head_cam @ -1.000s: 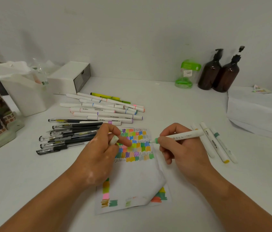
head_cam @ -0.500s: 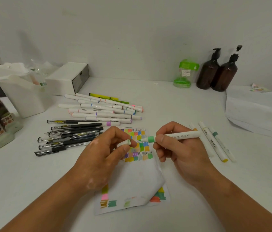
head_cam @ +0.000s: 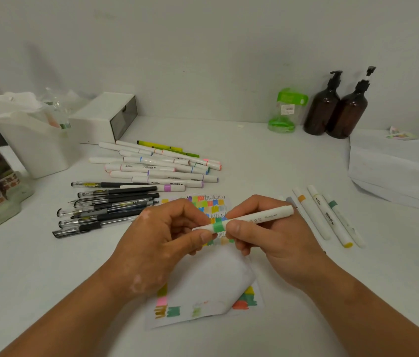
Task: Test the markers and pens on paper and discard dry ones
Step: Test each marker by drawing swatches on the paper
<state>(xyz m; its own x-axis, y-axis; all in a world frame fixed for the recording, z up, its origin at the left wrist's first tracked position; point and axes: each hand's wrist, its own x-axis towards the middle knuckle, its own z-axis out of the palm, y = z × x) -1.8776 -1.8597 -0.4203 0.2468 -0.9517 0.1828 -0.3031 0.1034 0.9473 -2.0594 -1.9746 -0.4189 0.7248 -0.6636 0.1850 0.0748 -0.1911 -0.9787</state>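
1 marker (head_cam: 254,219), 1 paper (head_cam: 211,276), 2 bottles (head_cam: 323,109)

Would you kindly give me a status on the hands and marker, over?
Left hand pinches the cap, right hand grips the marker. Cap meets marker at its green band, above the swatch paper. Nothing in the way.

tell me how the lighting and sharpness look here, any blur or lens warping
Head view: soft, even light, only faint shadows beside the black pens; small glints on the brown bottles; the wide-angle lens stretches the forearms toward the bottom corners; print on the held marker reads soft, slightly blurred.
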